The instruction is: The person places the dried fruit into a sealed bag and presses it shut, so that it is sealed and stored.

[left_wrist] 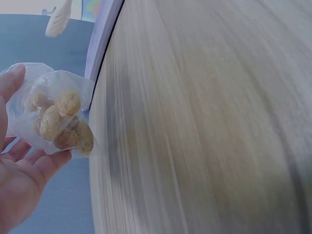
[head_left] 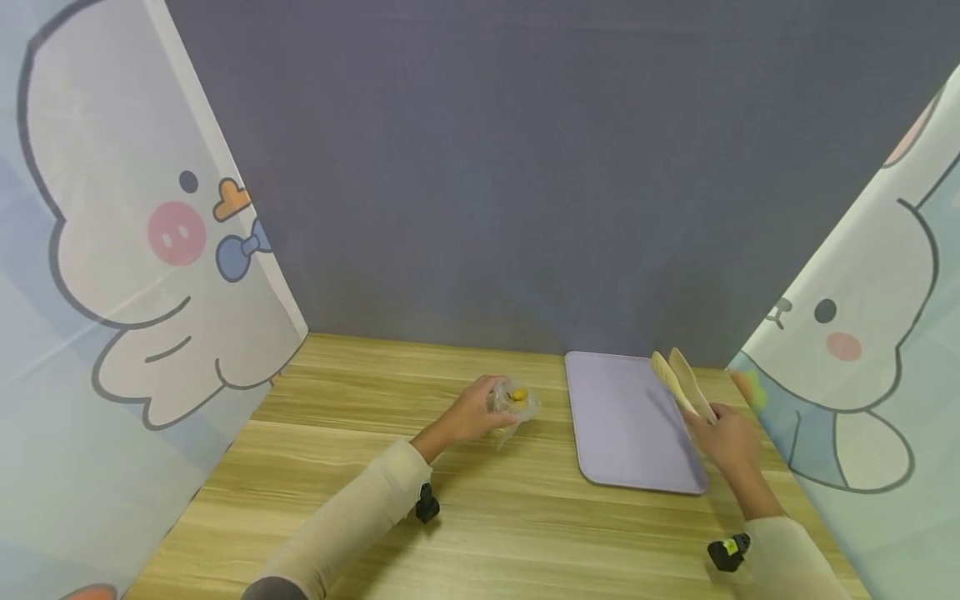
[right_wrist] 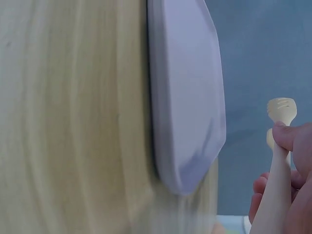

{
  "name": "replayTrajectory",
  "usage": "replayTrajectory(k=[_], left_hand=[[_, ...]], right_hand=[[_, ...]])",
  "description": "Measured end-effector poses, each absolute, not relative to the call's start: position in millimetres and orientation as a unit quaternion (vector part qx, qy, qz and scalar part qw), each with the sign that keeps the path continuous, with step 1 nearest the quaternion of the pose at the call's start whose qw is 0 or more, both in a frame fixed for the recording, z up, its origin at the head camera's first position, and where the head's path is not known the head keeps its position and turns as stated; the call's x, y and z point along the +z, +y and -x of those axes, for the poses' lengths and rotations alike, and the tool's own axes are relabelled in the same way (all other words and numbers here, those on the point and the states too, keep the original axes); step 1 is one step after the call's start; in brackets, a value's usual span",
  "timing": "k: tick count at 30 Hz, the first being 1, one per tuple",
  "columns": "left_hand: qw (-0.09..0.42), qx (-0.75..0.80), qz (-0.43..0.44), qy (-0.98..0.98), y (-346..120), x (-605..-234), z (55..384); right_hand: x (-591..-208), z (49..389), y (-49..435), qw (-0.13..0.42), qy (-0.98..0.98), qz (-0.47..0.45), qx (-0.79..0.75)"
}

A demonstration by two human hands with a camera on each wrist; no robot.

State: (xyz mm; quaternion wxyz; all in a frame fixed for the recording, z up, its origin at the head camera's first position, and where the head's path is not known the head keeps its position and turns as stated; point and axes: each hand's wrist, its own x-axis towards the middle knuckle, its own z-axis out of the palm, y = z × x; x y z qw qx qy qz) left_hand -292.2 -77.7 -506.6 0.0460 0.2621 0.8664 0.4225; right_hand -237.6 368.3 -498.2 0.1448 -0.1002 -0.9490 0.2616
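Note:
My left hand (head_left: 471, 410) holds a clear plastic bag (left_wrist: 30, 105) above the table, left of the lilac tray (head_left: 630, 425). Thumb and fingers go round the bag's sides. Inside it lie several tan, rounded, nut-like pieces (left_wrist: 67, 103); from the head view a yellow one shows near the top. My right hand (head_left: 723, 437) grips pale cream tongs (head_left: 692, 387) by the lower part, over the tray's right edge. Their two arms stand slightly apart, tips pointing up and away, with nothing between them. One tip is slotted, as the right wrist view shows.
The tray lies flat on a wood-grain table (head_left: 480, 542). A dark grey cloth wall (head_left: 480, 183) stands along the table's back edge. Printed cartoon panels close off the left side (head_left: 150, 350) and the right side (head_left: 870, 367).

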Motion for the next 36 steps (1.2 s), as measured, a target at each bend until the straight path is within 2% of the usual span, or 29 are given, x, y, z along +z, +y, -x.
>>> replayTrajectory(k=[15,25,36], left_hand=[[0.05,0.429,-0.263,0.863,-76.7,-505.9,290.8],[0.045,0.424,-0.258,0.867,-75.8,-505.9,289.9],[0.046,0.426,-0.26,0.865,-75.0,-506.8,290.3]], right_hand=[[-530.4,232.3,400.4,0.131,-0.947,0.16,0.245],[-534.6,226.8,407.8,0.083,-0.953,0.18,0.227],[-541.3,225.1,406.4,0.099,-0.958,0.165,0.214]])
